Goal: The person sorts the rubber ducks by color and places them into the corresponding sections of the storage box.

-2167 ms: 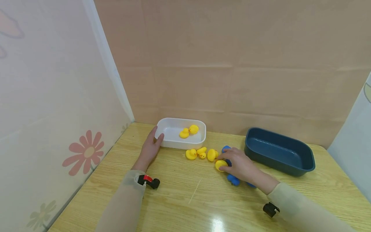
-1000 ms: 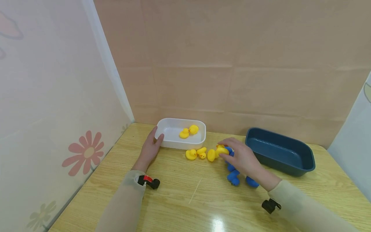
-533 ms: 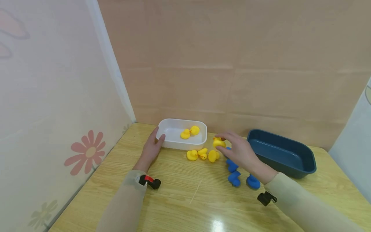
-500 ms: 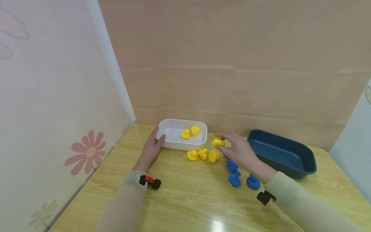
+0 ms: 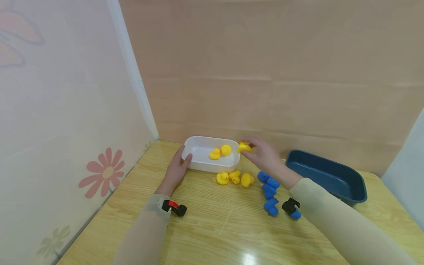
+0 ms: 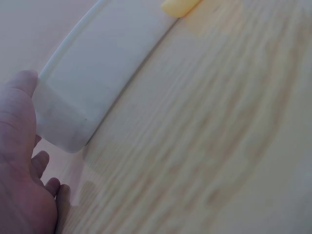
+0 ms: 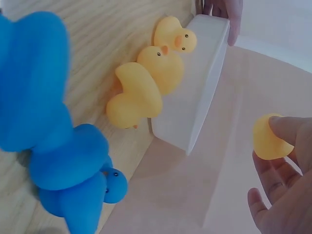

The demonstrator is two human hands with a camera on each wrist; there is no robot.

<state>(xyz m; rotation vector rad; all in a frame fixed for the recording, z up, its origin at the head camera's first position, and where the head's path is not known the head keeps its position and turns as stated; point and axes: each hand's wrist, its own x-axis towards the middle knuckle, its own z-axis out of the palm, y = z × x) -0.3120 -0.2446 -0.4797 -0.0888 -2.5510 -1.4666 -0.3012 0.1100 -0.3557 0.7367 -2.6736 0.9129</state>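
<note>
My right hand pinches a yellow rubber duck between thumb and fingertips, raised by the right rim of the white plastic tub. In the right wrist view the held duck is partly covered by the thumb. My left hand holds the tub's left end, its thumb at the near wall and its fingers round the end. Two yellow ducks lie inside the tub. Along its front stand three more yellow ducks, close together on the table.
Several blue rubber ducks lie on the wooden table below my right forearm. A dark blue tub stands at the right. A brown paper backdrop rises behind, and a flowered sheet borders the left side.
My right hand has picked a yellow duck up from beside the blue ones and carried it up and left to the white tub's rim. The left hand keeps its place at the tub.
</note>
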